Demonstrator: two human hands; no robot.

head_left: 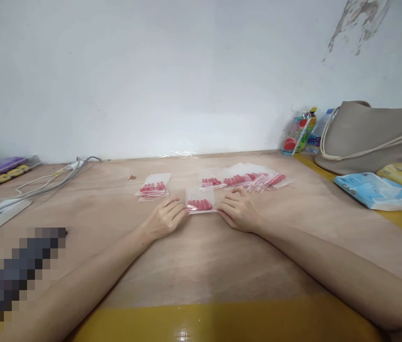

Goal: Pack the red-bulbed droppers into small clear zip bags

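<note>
A small clear plastic bag (200,195) with several pinkish-red pieces in it lies between my hands. My left hand (167,218) pinches its near left corner. At the near right corner, my right hand (239,212) has its fingers closed on the bag's edge. To the left sits a small stack of similar bags (154,184) with red pieces inside. Behind my right hand, a larger spread of overlapping filled bags (247,176) reaches to the right. What exactly the red pieces are is too small to tell.
A power strip (6,213) with grey cables (49,183) lies at the left, near a purple and yellow package (3,171). On the right are a blue tissue pack (377,190), a grey bag (375,137) and bottles (295,133) by the wall. A dark pixelated area covers the lower left.
</note>
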